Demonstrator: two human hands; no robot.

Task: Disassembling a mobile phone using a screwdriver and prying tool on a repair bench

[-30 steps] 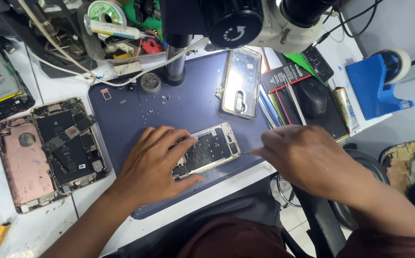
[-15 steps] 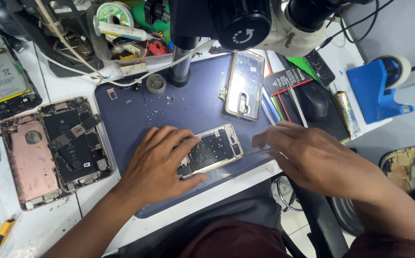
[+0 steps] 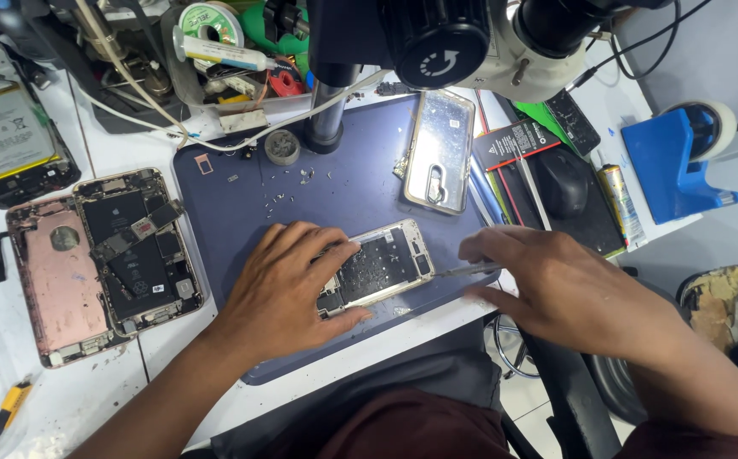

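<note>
A: Head view, present moment. The left hand (image 3: 288,285) lies flat, fingers spread, over the near end of the opened phone (image 3: 379,268), which sits on the dark blue mat (image 3: 241,183) near its front edge. Why so placed?

B: Judged from the pose, the spread palm pins the chassis so it cannot slide — the exposed board end stays uncovered on the right. The right hand (image 3: 569,285) pinches a thin metal tool (image 3: 464,271) between thumb and fingertips, its tip just at the phone's right edge (whether tip and frame touch cannot be told).

A: Surroundings?

B: A microscope head (image 3: 462,38) hangs above the mat; a silver phone back (image 3: 441,149) lies beyond the work. To the left, off the mat, rests a disassembled rose-coloured phone (image 3: 101,259); to the right, a blue tape dispenser (image 3: 671,166).

A: Head view, against the earlier frames — what differs?

B: A second ago the right hand was closed over the phone's right end with no tool showing. It has since drawn slightly rightward, and the slim tool is visible. The left hand and the phone have kept their places — only the camera has shifted a little.
</note>
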